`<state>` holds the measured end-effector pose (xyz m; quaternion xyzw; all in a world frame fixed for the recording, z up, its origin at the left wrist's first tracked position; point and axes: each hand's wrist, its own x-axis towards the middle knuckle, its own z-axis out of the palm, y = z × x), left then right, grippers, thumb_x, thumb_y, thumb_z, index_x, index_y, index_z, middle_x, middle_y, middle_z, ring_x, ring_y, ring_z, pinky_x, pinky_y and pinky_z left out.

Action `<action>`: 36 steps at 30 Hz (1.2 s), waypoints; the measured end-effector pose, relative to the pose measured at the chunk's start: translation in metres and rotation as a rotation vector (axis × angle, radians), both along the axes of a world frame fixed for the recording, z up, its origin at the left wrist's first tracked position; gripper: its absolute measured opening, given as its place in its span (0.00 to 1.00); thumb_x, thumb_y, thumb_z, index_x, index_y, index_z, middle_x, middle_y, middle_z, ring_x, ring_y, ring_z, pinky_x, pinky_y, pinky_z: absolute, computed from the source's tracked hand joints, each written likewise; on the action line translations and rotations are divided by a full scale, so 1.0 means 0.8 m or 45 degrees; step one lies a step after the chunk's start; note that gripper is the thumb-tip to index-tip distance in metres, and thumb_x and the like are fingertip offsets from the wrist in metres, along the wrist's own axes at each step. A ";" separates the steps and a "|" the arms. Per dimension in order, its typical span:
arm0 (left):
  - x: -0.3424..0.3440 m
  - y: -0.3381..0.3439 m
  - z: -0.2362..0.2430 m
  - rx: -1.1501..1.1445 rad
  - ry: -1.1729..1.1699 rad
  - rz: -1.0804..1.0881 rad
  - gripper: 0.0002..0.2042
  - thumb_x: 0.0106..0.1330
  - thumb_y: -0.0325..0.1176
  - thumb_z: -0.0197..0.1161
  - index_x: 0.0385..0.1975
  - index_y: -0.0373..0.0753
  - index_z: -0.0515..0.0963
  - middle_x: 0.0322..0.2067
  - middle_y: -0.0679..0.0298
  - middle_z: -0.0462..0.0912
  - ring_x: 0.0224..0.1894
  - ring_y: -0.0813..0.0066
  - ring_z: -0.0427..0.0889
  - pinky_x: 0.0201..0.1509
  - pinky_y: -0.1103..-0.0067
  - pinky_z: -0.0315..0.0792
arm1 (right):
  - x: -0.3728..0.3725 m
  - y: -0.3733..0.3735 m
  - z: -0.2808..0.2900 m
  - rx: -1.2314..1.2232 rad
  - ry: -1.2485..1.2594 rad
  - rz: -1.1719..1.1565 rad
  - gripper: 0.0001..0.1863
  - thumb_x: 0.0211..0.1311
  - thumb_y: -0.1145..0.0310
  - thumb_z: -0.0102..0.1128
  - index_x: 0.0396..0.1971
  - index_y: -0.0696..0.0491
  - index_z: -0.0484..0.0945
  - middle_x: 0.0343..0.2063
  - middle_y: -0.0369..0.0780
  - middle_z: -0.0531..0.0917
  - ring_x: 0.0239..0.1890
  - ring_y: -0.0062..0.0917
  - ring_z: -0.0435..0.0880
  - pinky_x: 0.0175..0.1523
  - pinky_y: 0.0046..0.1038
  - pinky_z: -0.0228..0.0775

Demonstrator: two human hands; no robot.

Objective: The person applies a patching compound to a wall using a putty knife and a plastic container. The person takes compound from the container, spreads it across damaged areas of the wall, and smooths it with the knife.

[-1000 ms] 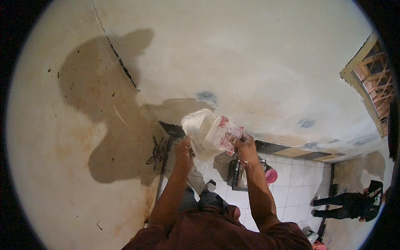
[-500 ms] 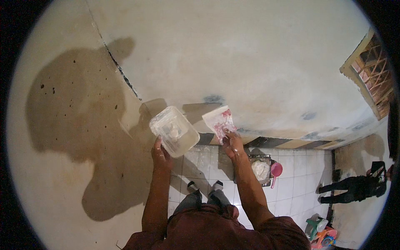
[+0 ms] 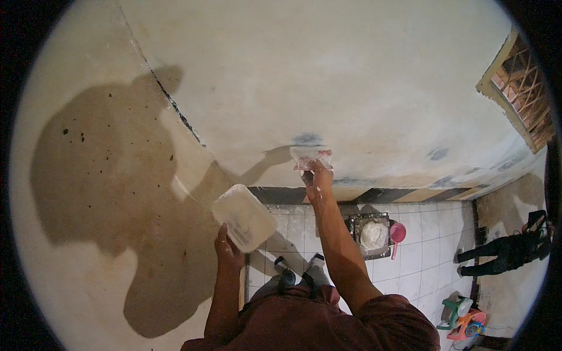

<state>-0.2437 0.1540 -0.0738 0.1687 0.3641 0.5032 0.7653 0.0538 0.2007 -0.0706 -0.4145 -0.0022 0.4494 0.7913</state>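
Note:
My left hand (image 3: 229, 248) grips the side of a cloudy plastic tub (image 3: 244, 217), which has white residue on its rim and inside. In my right hand (image 3: 318, 180) is a flat putty spreader (image 3: 305, 156), pink-red and smeared with white. Its far edge meets the wall (image 3: 363, 111) just below a dark grey patch (image 3: 308, 138). White flecks mark the right hand. The fingers under the spreader are partly hidden.
On the tiled floor (image 3: 413, 263), a dark square stand (image 3: 357, 225) bears a white bag-like bundle (image 3: 373, 235), beside a pink dipper (image 3: 398, 232). Another person (image 3: 497, 251) stands at right. Green and orange items (image 3: 468, 322) lie lower right. A window grille (image 3: 527, 88) is upper right.
My right hand has brought the spreader from beside the tub up against the wall, its face now foreshortened. The tub has tilted and sits lower in view.

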 end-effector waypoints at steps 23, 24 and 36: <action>0.012 0.009 -0.026 -0.010 0.000 -0.150 0.23 0.66 0.39 0.56 0.55 0.29 0.65 0.49 0.54 0.74 0.53 0.60 0.75 0.54 0.65 0.74 | 0.076 -0.054 0.428 -0.050 -2.296 -1.162 0.13 0.56 0.76 0.60 0.41 0.57 0.71 0.35 0.42 0.81 0.34 0.30 0.83 0.37 0.31 0.77; 0.011 0.009 -0.037 -0.023 0.012 -0.142 0.24 0.66 0.40 0.56 0.56 0.30 0.64 0.50 0.54 0.74 0.53 0.60 0.75 0.54 0.64 0.74 | 0.082 -0.052 0.446 -0.186 -2.529 -1.291 0.13 0.54 0.76 0.61 0.40 0.56 0.72 0.34 0.42 0.81 0.34 0.31 0.82 0.37 0.31 0.77; 0.025 0.000 -0.035 -0.011 -0.080 -0.228 0.23 0.68 0.45 0.50 0.58 0.37 0.65 0.48 0.56 0.75 0.51 0.54 0.74 0.54 0.57 0.71 | 0.177 -0.059 0.350 -0.750 -3.431 -0.978 0.15 0.50 0.76 0.59 0.40 0.51 0.72 0.32 0.41 0.75 0.37 0.35 0.77 0.36 0.34 0.74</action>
